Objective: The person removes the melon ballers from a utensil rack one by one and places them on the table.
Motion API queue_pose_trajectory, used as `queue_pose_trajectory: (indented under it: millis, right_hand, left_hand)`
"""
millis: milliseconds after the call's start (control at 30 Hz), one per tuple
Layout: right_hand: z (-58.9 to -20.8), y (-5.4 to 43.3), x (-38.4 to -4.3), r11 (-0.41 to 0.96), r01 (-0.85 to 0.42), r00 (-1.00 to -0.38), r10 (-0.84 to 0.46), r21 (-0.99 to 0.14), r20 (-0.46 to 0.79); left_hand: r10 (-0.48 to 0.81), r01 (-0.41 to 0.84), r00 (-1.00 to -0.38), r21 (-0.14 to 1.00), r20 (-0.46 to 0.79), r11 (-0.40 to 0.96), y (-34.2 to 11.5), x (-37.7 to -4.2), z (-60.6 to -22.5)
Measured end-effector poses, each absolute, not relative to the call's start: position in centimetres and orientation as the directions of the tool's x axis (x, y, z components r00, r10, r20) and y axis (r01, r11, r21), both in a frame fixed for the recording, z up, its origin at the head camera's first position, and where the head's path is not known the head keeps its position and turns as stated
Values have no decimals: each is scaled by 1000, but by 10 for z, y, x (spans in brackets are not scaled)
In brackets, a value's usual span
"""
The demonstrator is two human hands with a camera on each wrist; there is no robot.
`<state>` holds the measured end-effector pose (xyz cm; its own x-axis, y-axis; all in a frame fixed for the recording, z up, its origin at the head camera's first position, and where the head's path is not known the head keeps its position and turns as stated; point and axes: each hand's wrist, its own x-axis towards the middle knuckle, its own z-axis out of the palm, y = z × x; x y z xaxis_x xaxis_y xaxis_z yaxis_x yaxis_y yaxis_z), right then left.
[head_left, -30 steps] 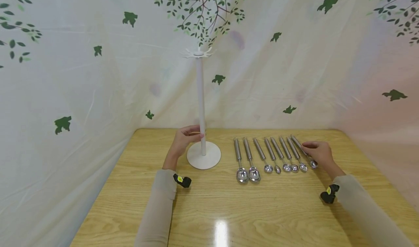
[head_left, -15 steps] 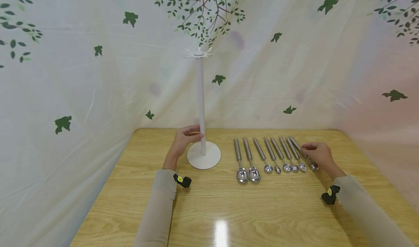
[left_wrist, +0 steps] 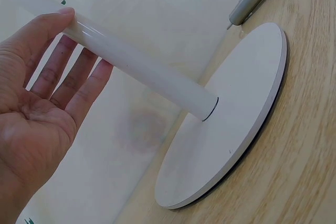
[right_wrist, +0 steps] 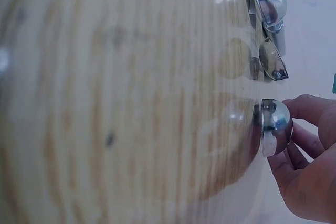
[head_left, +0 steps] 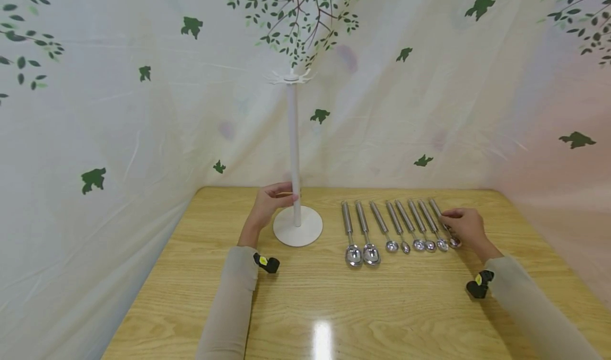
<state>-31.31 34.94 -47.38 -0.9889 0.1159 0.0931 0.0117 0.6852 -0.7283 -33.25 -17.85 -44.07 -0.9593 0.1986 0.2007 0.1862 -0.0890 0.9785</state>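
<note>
In the head view my left hand holds the lower pole of a white stand, which stands upright on its round base. Its top carries a ring of small hooks with nothing hung on them. The left wrist view shows thumb and fingers around the pole. At the right end of a row of steel scoops, my right hand pinches the last scoop by its handle. My fingers hide part of that handle. In the right wrist view the scoop's bowl is in front of the fingers.
Two larger scoops lie at the left of the row, near the stand's base. Several smaller scoops lie side by side between them and my right hand. A printed cloth backdrop rises behind the wooden table.
The rightmost scoop has turned on the table; its handle end swung right and its bowl shifted slightly left, so it lies closer to parallel with its neighbours. My left hand and the stand stay put.
</note>
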Motion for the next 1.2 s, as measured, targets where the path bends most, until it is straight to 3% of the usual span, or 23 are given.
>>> queue_pose_trajectory:
  millis: [1200]
  right_hand:
    - [-476, 352, -315, 636, 18, -993, 99, -772, 59]
  left_hand:
    - [192, 193, -960, 979, 203, -73, -177, -331, -443]
